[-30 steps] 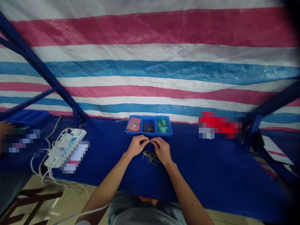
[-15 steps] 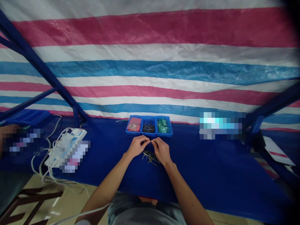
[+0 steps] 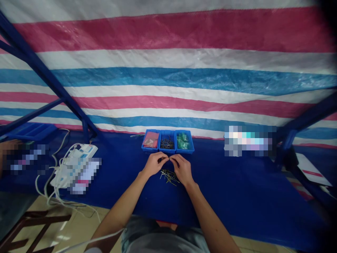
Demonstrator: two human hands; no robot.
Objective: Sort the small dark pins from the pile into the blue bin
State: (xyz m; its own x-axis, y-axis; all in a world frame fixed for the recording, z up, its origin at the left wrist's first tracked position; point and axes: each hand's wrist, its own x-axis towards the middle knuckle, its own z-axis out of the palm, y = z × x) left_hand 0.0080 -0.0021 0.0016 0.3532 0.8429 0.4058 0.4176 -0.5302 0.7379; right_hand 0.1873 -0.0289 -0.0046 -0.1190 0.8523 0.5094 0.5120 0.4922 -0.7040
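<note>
My left hand (image 3: 154, 164) and my right hand (image 3: 182, 168) meet fingertip to fingertip above the blue tabletop. Both are closed in a pinch, and whatever lies between the fingertips is too small to make out. Just below them a loose pile of thin, brass-coloured pins or screws (image 3: 169, 176) lies on the table. Right beyond my hands stand three joined blue bins: the left bin holds pink packets (image 3: 151, 139), the middle one dark thin metal pieces (image 3: 166, 143), and the right one green plastic bags (image 3: 183, 141).
White power strips (image 3: 76, 161) with tangled cables (image 3: 54, 189) lie on the left. A blue divided tray (image 3: 33, 130) and another person's hand (image 3: 7, 149) are at the far left. Blue frame posts (image 3: 50, 77) rise at both sides. A white box (image 3: 312, 170) is at right.
Almost nothing differs. Both hands keep their pinch at the same spot over the pile, with only a very slight shift of the fingers.
</note>
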